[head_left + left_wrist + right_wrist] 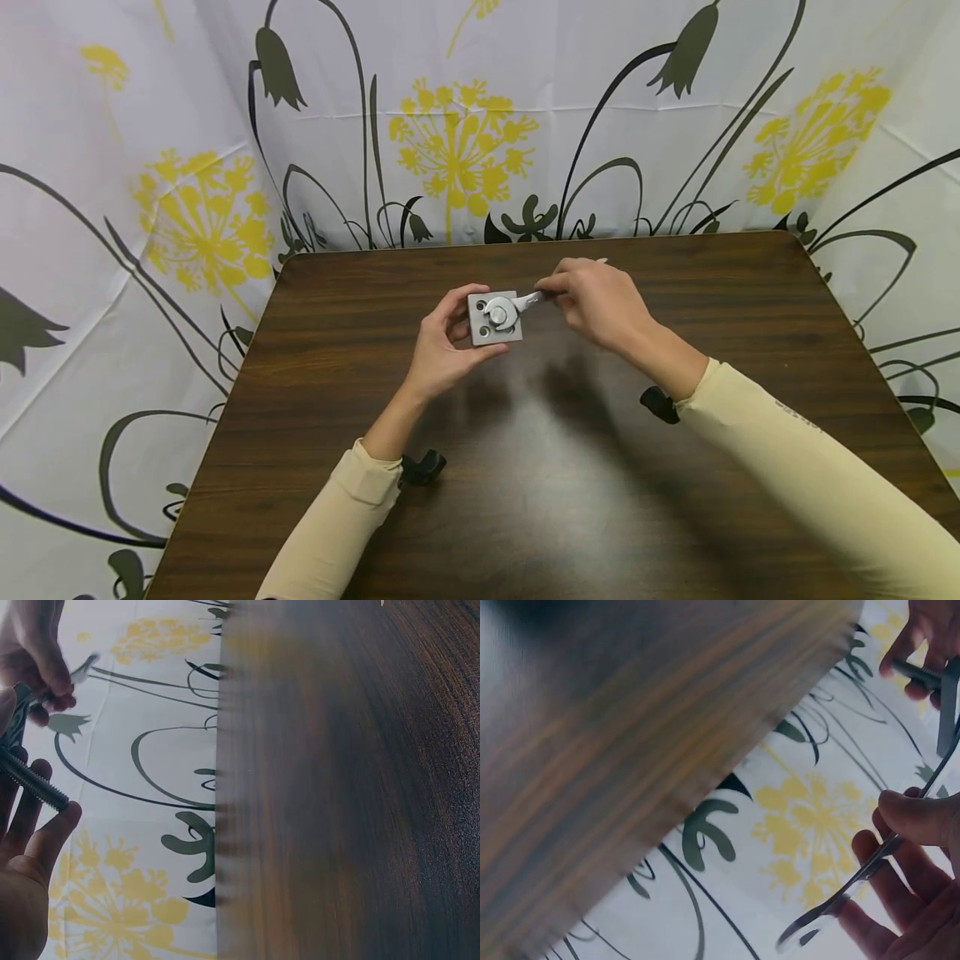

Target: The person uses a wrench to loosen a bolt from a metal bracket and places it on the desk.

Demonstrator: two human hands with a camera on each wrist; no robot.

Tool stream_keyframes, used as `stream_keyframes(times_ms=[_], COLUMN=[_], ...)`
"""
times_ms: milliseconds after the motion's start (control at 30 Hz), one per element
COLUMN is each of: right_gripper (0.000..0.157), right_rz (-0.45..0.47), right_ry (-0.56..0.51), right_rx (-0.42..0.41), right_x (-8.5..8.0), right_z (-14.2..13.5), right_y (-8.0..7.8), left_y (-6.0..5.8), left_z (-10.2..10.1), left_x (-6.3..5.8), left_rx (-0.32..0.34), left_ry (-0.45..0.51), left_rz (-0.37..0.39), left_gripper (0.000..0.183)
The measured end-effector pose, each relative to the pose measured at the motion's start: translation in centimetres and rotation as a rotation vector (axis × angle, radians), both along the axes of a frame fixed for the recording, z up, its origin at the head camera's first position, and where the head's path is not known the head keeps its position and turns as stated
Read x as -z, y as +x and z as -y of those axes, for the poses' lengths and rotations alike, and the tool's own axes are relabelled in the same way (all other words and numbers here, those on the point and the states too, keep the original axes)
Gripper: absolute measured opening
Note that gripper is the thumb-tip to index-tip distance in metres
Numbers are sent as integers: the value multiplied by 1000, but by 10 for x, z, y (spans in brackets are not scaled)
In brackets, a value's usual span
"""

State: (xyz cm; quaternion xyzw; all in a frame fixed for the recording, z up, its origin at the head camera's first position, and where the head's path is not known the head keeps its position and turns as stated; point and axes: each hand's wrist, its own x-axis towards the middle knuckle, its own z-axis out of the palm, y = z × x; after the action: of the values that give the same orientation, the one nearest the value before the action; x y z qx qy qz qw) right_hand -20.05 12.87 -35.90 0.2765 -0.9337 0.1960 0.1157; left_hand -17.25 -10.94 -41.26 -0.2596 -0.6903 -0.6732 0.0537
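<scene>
- The left hand (441, 348) pinches a metal block (502, 337) with a bolt (498, 315), above the table (330, 350).
- The right hand (600, 304) grips a wrench (530, 300), its end at the bolt.

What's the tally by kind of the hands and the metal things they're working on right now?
Hands: 2, left hand and right hand
Wrench: 1
Plate: 1
Bolt: 1
Total: 5
</scene>
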Motion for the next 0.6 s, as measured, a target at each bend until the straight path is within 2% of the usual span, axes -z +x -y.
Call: stream_keyframes(times_ms=[133,233,333,600], right_gripper=[18,19,21,28], right_rz=[-82,-142,-191,-322], right_ry=[43,67,100,172], right_rx=[-62,-107,-141,-235], right_x=[-5,-8,-10,-13], right_z=[2,6,9,20], right_y=[-9,-15,-21,-31], left_y=[0,5,6,7], left_z=[0,-1,-1,0], left_x=[2,-8,-9,-8], left_rx=[13,19,25,29], left_ry=[-5,-18,-25,-28], left_rz=[-7,-5,4,31], left_gripper=[75,73,72,73])
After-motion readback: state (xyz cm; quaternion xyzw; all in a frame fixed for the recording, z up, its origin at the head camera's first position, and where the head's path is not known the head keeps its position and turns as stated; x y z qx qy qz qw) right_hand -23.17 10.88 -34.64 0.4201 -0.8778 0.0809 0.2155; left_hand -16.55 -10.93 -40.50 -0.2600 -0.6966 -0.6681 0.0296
